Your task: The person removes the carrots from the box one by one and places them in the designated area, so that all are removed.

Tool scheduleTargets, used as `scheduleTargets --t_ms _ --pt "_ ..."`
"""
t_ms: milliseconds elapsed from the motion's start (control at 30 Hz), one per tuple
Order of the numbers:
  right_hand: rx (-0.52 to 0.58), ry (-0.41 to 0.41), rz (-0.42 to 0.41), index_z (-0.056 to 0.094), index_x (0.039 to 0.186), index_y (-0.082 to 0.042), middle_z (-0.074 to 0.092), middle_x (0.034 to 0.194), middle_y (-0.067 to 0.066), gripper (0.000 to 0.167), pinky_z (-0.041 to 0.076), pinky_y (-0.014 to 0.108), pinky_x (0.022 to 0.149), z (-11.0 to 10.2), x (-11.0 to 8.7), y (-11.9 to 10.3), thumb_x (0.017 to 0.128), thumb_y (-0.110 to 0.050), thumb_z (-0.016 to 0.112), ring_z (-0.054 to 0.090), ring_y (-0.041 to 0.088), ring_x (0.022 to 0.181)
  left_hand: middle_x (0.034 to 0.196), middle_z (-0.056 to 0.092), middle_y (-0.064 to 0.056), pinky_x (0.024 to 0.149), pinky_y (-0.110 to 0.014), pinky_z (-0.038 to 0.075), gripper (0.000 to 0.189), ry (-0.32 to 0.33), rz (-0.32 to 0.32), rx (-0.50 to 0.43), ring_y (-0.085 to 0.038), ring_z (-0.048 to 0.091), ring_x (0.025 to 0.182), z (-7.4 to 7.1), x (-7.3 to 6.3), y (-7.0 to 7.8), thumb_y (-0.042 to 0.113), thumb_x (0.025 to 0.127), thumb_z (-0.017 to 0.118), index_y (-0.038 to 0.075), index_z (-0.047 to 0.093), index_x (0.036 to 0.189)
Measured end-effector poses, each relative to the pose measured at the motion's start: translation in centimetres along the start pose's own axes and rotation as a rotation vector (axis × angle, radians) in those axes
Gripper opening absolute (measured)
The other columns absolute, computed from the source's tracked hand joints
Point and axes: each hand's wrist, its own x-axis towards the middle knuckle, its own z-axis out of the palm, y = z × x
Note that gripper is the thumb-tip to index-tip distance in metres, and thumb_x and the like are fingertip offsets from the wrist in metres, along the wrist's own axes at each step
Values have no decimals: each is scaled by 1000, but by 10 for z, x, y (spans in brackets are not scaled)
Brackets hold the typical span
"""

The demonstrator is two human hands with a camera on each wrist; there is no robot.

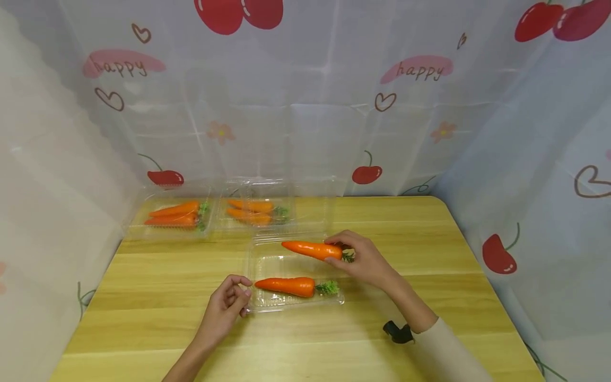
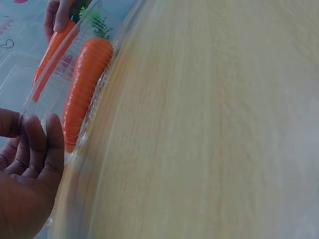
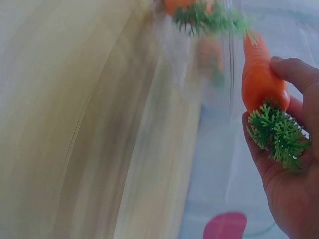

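My right hand point(image 1: 360, 257) grips an orange carrot point(image 1: 310, 249) near its leafy top, thumb on one side and fingers on the other. That carrot is over the back part of a clear plastic box point(image 1: 281, 260), its tip pointing left. A second carrot point(image 1: 286, 286) with a green top point(image 1: 328, 287) lies in the front of the same box. At the box's left front corner, my left hand point(image 1: 226, 305) pinches the rim between thumb and fingers. The right wrist view shows the held carrot point(image 3: 261, 79) and its green leaves point(image 3: 279, 134) against the palm.
Behind on the left stands a clear box holding two carrots point(image 1: 174, 220). Beside it, another clear box holds two more carrots point(image 1: 250, 207). A printed curtain point(image 1: 324, 132) hangs around the wooden table point(image 1: 406, 228). A black strap-like piece point(image 1: 398, 332) is at the right wrist.
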Motion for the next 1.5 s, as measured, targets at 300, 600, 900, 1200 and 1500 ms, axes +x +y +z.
scheduleTargets --t_ms 300,600,900,1200,1500 --pt "45 169 80 74 128 -24 74 122 -2 34 63 29 94 -31 -29 29 96 -27 84 70 13 103 80 58 -3 60 -32 60 23 -18 7 -14 -15 60 62 4 -1 -3 9 109 63 -4 59 126" --pt "320 305 184 71 134 -5 71 127 8 34 61 15 88 -60 -50 75 100 -8 77 68 8 105 79 58 -2 59 -31 60 19 -11 11 -6 -15 60 61 0 -1 -1 10 109 64 -1 61 124" --pt "248 412 262 70 135 -5 69 126 8 35 60 11 88 -80 -69 102 102 -16 76 66 4 107 78 57 -4 57 -30 59 18 -12 30 -3 -16 59 60 0 1 -3 8 109 63 -1 60 124" --pt "261 554 404 68 136 0 68 115 -16 43 58 8 83 -95 -73 124 101 -23 78 65 1 103 78 58 1 58 -30 60 18 -7 8 -19 -11 60 62 -1 1 -5 8 108 64 0 60 125" --pt "261 723 591 67 137 0 63 108 -20 49 54 3 78 -113 -72 156 99 -28 80 61 -3 97 78 58 2 59 -29 60 22 -24 15 -26 -10 61 64 0 0 -6 8 108 64 -3 59 126"
